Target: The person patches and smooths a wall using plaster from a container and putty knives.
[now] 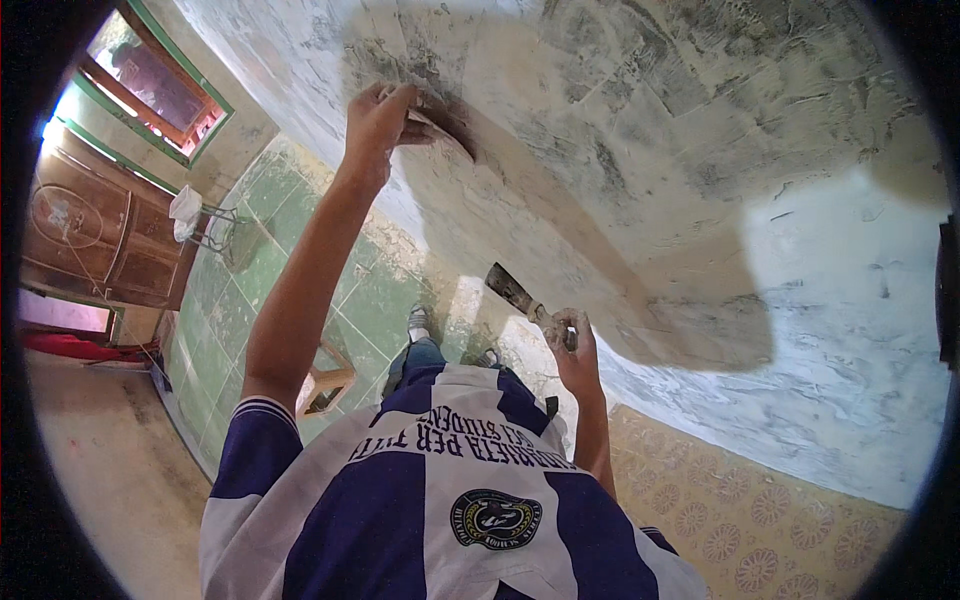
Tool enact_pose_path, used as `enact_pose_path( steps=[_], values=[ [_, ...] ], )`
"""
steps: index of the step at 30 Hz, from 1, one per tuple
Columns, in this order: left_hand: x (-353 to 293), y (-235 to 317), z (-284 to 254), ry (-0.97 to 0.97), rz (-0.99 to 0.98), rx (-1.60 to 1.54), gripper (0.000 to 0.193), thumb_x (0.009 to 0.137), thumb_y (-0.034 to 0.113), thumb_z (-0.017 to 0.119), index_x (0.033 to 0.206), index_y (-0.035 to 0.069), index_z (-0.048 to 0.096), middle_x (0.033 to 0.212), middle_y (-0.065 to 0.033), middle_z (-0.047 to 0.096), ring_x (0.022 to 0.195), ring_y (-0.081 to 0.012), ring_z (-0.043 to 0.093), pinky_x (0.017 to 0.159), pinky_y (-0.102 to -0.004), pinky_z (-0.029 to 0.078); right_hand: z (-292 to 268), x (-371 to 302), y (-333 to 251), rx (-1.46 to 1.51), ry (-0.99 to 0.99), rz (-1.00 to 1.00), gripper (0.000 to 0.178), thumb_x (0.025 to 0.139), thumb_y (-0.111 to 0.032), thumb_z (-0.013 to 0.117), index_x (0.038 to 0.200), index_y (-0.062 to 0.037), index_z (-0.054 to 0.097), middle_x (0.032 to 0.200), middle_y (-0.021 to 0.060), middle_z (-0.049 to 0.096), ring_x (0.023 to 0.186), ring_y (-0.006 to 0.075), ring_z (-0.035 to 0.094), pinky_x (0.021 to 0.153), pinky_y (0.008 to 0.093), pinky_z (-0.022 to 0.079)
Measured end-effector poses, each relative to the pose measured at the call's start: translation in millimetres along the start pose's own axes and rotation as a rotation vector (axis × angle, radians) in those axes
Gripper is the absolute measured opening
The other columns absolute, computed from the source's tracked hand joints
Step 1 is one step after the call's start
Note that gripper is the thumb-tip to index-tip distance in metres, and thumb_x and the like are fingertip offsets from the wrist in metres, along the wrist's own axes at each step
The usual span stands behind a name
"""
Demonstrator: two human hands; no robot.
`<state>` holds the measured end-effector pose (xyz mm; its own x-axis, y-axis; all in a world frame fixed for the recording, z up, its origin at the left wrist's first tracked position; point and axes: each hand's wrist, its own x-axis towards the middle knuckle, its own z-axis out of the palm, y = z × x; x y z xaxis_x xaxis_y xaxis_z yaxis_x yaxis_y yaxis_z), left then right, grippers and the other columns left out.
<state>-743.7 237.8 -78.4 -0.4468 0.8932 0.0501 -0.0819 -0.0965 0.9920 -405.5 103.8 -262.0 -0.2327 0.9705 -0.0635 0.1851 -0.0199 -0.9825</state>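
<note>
My left hand (375, 130) is raised against the plastered wall (620, 110), its fingers closed on a thin, curved, sheet-like piece (440, 135) whose edge lies at or near the surface. Its exact kind is hard to make out. Lower down, my right hand (575, 355) grips the handle of a putty knife (512, 288), which has a dark, smeared blade pointing up and to the left, apart from my left hand. Grey and whitish plaster covers the wall in rough strokes, with darker patches near the top. Shadows of my arms and head fall across it.
Green floor tiles (285, 250) run along the wall's foot, with pale debris there. A small wooden stool (328, 380) stands near my legs. Farther left are a metal-legged stand (215, 230) with a white item, a carved wooden door (85, 220) and a green-framed window (165, 80).
</note>
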Motion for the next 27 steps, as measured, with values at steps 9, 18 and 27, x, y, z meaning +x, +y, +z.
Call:
enact_pose_path(
  steps=[9,18,27],
  values=[
    [-4.7,52.3,-23.2,-0.099,0.141,-0.064,0.022,0.091,0.022,0.055,0.094,0.000,0.057,0.086,-0.0161,0.067,0.074,-0.0243,0.070,0.068,-0.0354,0.060,0.3,0.9,5.0,-0.128,0.009,0.005,0.029,0.088,-0.020,0.069,0.108,-0.0052,0.055,0.098,0.0079,0.057,0.086,0.0169,0.053,0.080,0.0314,0.045],
    [-20.2,-20.2,-42.3,0.023,-0.018,0.041,0.017,0.089,0.018,0.057,0.084,0.002,0.053,0.066,-0.0104,0.062,0.051,-0.0195,0.065,0.046,-0.0271,0.055,0.2,2.8,10.5,-0.032,0.010,-0.027,0.028,0.087,-0.016,0.068,0.109,-0.0056,0.055,0.097,0.0075,0.057,0.084,0.0163,0.053,0.077,0.0306,0.045],
    [-0.3,-34.1,-15.5,0.051,-0.099,-0.131,0.014,0.084,0.014,0.061,0.080,0.003,0.054,0.064,-0.0042,0.057,0.048,-0.0143,0.056,0.048,-0.0296,0.054,1.1,1.9,3.3,-0.086,0.015,-0.069,0.023,0.089,-0.007,0.066,0.106,-0.0040,0.052,0.093,0.0030,0.053,0.080,0.0105,0.048,0.072,0.0256,0.044]
  ],
)
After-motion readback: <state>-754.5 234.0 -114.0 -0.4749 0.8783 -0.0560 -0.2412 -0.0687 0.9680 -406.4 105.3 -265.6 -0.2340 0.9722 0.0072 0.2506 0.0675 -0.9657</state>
